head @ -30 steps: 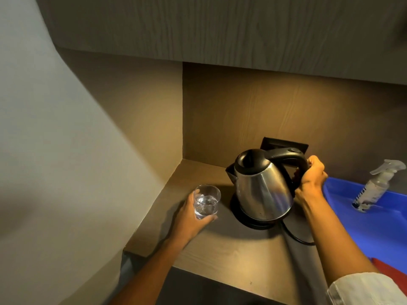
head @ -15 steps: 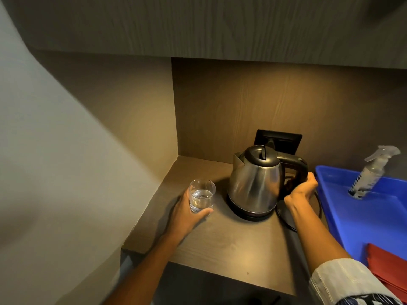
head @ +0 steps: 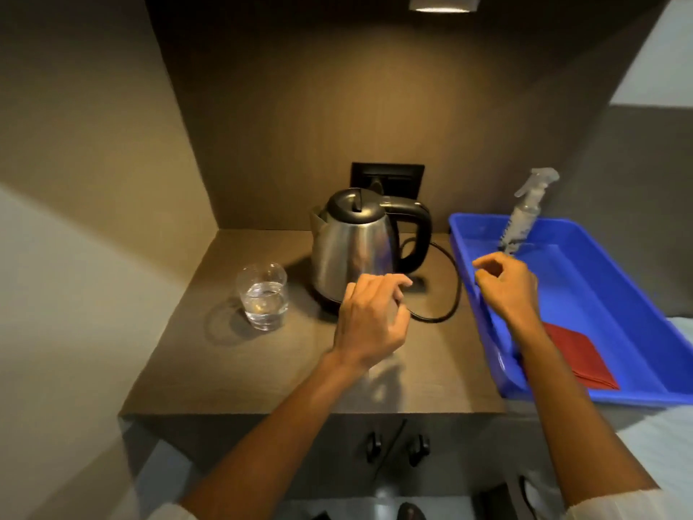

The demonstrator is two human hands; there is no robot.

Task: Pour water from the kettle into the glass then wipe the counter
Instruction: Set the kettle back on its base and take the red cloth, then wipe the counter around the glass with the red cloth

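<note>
A steel kettle (head: 354, 245) with a black lid and handle stands upright on its base at the back of the brown counter (head: 262, 369). Left of it a clear glass (head: 262, 294) stands about half full of water. My left hand (head: 369, 320) hovers in front of the kettle, fingers loosely curled, holding nothing. Over the left rim of the blue tray (head: 618, 294) my right hand (head: 508, 285) hangs empty with loosely bent fingers. A folded red cloth (head: 577, 356) lies in the tray, partly behind my right forearm.
A clear spray bottle (head: 527, 212) stands at the tray's far end. The kettle's black cord (head: 448, 294) loops on the counter between kettle and tray. A black wall socket (head: 388, 180) sits behind the kettle. Walls close the nook on the left and back.
My left hand let go of the glass and moved right, in front of the kettle. My right hand left the kettle handle and moved over the blue tray. The view tilted down.
</note>
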